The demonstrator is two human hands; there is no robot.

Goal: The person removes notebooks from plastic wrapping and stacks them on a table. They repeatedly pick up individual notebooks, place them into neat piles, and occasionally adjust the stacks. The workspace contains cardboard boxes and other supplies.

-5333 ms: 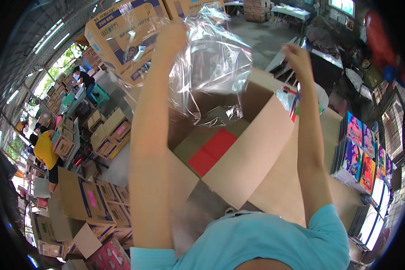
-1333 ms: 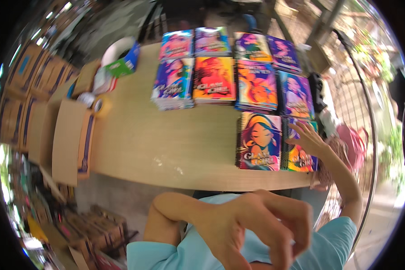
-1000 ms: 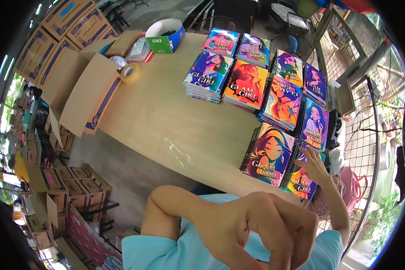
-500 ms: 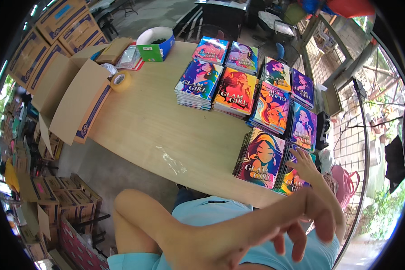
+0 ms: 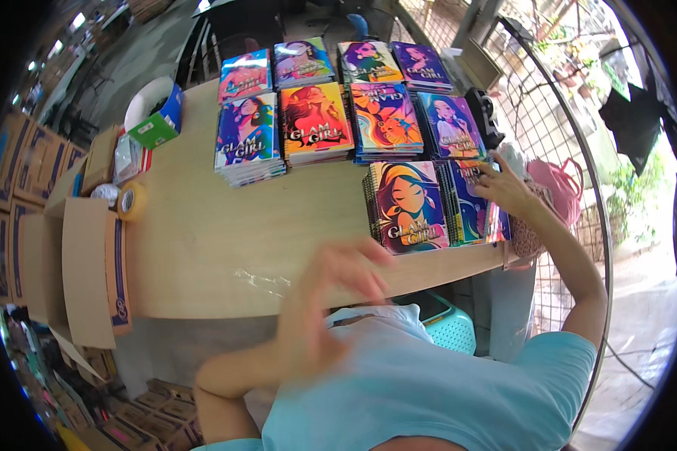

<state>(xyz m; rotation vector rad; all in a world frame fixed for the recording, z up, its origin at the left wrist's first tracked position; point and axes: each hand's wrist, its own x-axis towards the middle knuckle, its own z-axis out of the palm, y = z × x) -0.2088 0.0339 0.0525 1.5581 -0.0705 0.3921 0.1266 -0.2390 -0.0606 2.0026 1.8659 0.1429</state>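
My right hand [image 5: 510, 189] reaches to the front right stack, its fingers spread over the right side of a dark blue spiral notebook [image 5: 470, 207] on top. The lettering on that cover is upside down to me. Left of it is a spiral notebook stack [image 5: 410, 207] whose cover shows a face with yellow and orange hair. Over the table's front edge hangs my left hand [image 5: 338, 293], blurred by motion, with fingers and thumb apart and nothing seen between them. Behind stand more stacks, among them a red-orange notebook [image 5: 316, 120] and a purple-pink notebook [image 5: 451, 128].
The pale wooden table [image 5: 180, 240] carries clear plastic film [image 5: 259, 282] near its front edge. At its left are an open carton [image 5: 90, 263], a tape roll [image 5: 132, 201] and a blue-green container [image 5: 158, 120]. A pink bag [image 5: 557, 188] sits at the right by a wire grid.
The view has swung round. My left hand has drawn back from the right toward the middle. A dark blue cover now shows under my right hand, where a green and orange one showed before.
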